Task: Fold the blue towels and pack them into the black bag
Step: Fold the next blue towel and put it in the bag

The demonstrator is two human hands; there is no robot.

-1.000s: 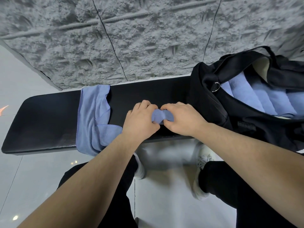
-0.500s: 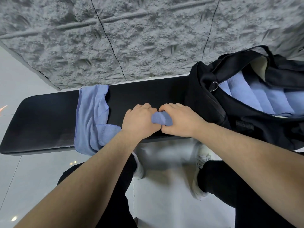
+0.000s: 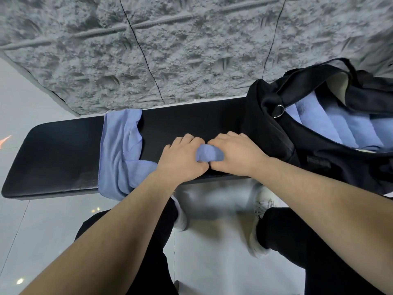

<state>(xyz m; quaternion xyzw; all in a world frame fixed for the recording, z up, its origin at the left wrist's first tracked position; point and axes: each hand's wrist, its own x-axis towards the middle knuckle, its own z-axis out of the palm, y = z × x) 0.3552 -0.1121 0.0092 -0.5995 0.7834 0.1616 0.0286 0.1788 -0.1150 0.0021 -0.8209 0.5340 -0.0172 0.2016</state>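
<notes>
A rolled-up blue towel (image 3: 209,153) lies on the black bench (image 3: 63,154), mostly hidden under my hands. My left hand (image 3: 182,160) and my right hand (image 3: 236,156) sit side by side with fingers curled round the roll. To the left, a loose blue towel (image 3: 121,150) is draped across the bench, its end hanging over the front edge. At the right stands the open black bag (image 3: 276,141), with several folded blue towels (image 3: 344,126) side by side inside.
A rough grey stone wall (image 3: 170,50) rises right behind the bench. Pale tiled floor (image 3: 32,220) lies below and to the left. My legs in black trousers and white shoes (image 3: 258,222) stand in front of the bench.
Both hands have stayed on the towel roll, shifting only slightly. The visible part of the roll between them has grown a little. The loose towel and the bag have not moved.
</notes>
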